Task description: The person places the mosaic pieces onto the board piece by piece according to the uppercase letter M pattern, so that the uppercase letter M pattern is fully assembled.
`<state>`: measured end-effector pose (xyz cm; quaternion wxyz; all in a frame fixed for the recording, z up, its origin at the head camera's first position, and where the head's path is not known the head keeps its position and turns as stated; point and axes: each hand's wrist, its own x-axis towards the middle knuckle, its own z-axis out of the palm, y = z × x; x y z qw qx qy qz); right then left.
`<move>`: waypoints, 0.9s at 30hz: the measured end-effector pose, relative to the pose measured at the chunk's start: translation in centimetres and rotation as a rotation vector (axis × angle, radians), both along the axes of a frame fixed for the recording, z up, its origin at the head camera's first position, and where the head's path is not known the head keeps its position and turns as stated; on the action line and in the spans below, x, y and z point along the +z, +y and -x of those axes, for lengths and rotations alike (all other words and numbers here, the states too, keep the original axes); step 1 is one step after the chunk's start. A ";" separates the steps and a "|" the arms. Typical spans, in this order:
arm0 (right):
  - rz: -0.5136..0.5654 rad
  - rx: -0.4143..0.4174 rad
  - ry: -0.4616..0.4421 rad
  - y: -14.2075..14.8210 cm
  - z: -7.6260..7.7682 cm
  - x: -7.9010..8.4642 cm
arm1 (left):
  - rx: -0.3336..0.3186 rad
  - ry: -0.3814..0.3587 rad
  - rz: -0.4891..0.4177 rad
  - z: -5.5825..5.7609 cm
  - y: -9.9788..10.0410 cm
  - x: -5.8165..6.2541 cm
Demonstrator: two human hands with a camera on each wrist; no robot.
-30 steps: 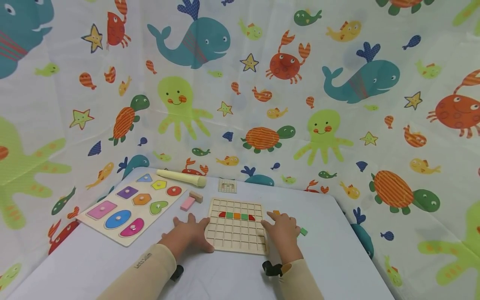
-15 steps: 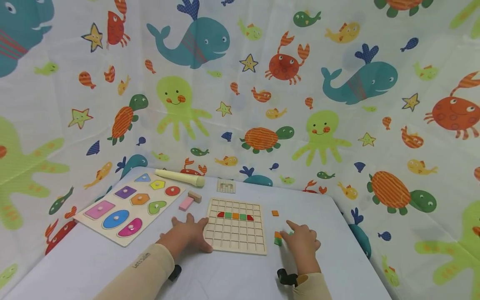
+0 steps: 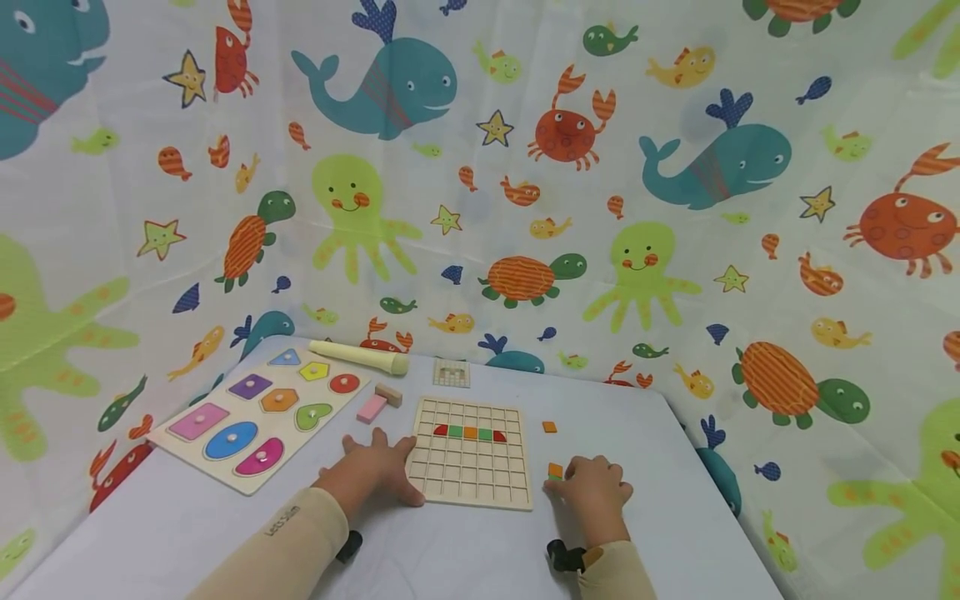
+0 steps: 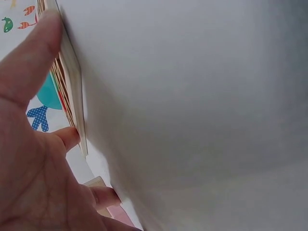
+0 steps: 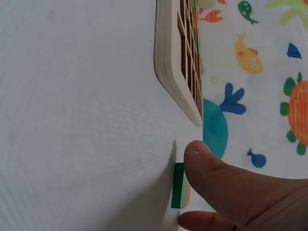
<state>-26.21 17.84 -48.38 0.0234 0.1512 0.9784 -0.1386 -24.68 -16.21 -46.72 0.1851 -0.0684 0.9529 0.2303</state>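
Note:
A wooden grid board (image 3: 468, 490) lies on the table with a row of red, green and orange pieces set across its upper part. At its left edge, my left hand (image 3: 375, 471) spreads its fingers; the thumb (image 4: 36, 53) touches the board's rim in the left wrist view. My right hand (image 3: 596, 492) is to the right of the board, thumb and forefinger around a green square tile (image 5: 178, 185), which the thumb mostly hides in the head view. An orange tile (image 3: 555, 470) lies right behind it, and another orange tile (image 3: 550, 427) farther back.
To the left lies a shape puzzle board (image 3: 251, 479) with colored knobbed pieces. A pale yellow stick (image 3: 360, 356), a small pattern card (image 3: 452, 373), a pink block (image 3: 372, 407) and a wooden block (image 3: 389, 394) lie toward the back. A sea-animal curtain hangs behind the table.
My right hand has left the board's right edge, moved right over the loose tiles, then come back left with thumb and forefinger at the green tile. My left hand has stayed at the board.

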 end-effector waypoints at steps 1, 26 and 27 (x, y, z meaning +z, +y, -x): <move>-0.010 0.000 -0.002 -0.1 0.0 -0.1 | 0.000 -0.001 -0.001 0.0 0.0 0.0; -0.072 -0.011 0.036 -1.2 -0.1 -0.1 | 0.006 0.000 -0.009 -0.8 0.0 0.7; -0.065 -0.009 0.041 -1.2 -0.2 0.0 | 0.004 0.002 -0.006 -0.7 0.0 0.7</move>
